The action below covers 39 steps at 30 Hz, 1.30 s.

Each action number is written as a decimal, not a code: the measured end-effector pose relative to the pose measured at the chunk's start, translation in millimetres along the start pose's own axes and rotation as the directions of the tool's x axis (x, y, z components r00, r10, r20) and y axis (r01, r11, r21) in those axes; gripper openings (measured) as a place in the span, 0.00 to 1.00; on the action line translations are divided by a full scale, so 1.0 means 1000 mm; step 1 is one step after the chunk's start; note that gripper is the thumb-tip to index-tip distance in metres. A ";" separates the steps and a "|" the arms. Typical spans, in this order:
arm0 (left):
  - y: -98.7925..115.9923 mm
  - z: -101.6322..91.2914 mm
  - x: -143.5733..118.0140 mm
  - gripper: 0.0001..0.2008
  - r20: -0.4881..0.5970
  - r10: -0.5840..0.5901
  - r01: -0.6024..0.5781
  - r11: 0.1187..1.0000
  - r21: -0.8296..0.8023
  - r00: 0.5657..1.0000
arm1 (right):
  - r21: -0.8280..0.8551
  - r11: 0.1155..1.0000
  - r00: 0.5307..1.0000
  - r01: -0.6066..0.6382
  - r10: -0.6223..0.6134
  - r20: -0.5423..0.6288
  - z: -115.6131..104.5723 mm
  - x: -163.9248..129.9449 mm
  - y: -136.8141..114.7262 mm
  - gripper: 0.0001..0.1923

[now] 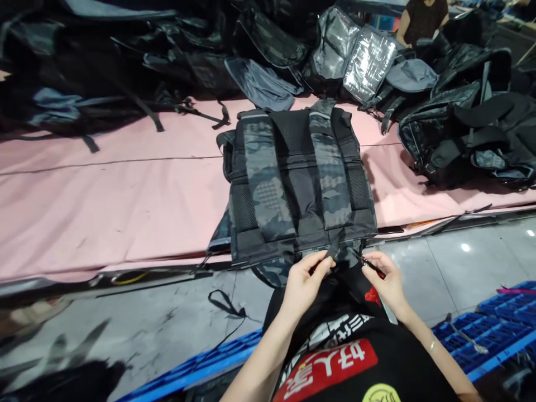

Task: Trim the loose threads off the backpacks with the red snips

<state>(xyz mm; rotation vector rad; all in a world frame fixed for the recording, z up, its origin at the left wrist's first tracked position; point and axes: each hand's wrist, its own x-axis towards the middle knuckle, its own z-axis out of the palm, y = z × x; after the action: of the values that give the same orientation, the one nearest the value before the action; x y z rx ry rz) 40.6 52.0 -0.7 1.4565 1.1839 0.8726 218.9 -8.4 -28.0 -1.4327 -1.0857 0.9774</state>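
A camouflage backpack (301, 184) lies on the pink-covered table with its shoulder straps facing up and its lower edge at the table's front edge. My left hand (307, 279) pinches a short black webbing strap (336, 243) at the backpack's near edge. In my right hand (385, 282) is a small pair of thread snips (371, 265), dark with some red, its pointed tip towards the strap. A red piece (372, 295) and a pale strip hang below that hand. My fingers partly hide the snips' handle.
Piled dark backpacks (180, 61) line the table's far side, with more bags (473, 128) at the right. A person (422, 22) stands beyond them. Blue plastic pallets (494, 318) lie on the grey floor (419, 268). A loose black strap loop (226, 301) shows at lower left.
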 end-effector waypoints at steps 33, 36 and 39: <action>-0.008 0.005 -0.004 0.13 -0.082 -0.101 0.084 0.978 -0.192 0.992 | -0.180 0.968 0.985 0.173 -0.173 0.019 0.022 0.005 -0.012 0.09; -0.012 0.006 -0.005 0.14 -0.080 -0.095 0.082 0.984 -0.161 0.992 | -0.188 0.962 0.980 0.200 -0.199 0.024 0.022 0.006 -0.013 0.08; -0.014 0.006 -0.006 0.13 -0.073 -0.091 0.079 0.985 -0.152 0.993 | -0.169 0.964 0.978 0.207 -0.208 0.013 0.021 0.006 -0.013 0.08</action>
<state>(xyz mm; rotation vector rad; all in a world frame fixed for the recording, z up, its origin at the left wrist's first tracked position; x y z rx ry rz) 41.3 45.1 -15.1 1.2519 1.2049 0.9467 198.6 3.9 -17.8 -1.4222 -1.3129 0.7461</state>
